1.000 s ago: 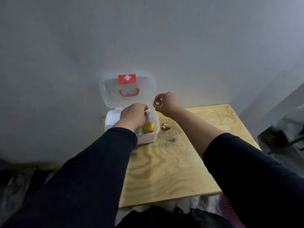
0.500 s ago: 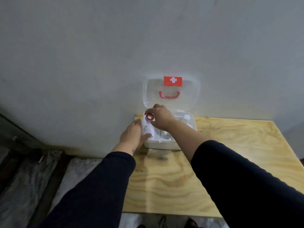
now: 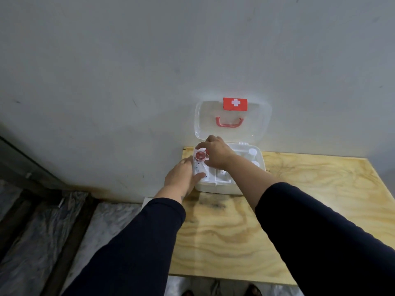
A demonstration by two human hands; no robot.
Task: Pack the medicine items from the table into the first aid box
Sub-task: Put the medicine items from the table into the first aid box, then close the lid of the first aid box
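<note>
A white first aid box (image 3: 215, 188) stands open at the far left of the plywood table (image 3: 299, 199), its clear lid (image 3: 256, 129) with red cross and red handle leaning on the wall. My right hand (image 3: 217, 153) reaches over the box's left end and pinches a small clear item with a red round centre (image 3: 200, 155). My left hand (image 3: 181, 178) lies against the box's left side, thumb over the rim, touching a white printed packet (image 3: 199, 167). White bottles (image 3: 252, 151) stand in the right compartment.
A grey wall rises directly behind the box. Left of the table the floor drops away, covered with plastic sheeting (image 3: 42, 231) and a dark frame (image 3: 25, 165). My dark sleeves cover the table's near left part.
The camera swung left and the box now sits right of centre. My right hand carried the red-centred item from above the box's right rim to its left end. My left hand left the box's inside for its left side.
</note>
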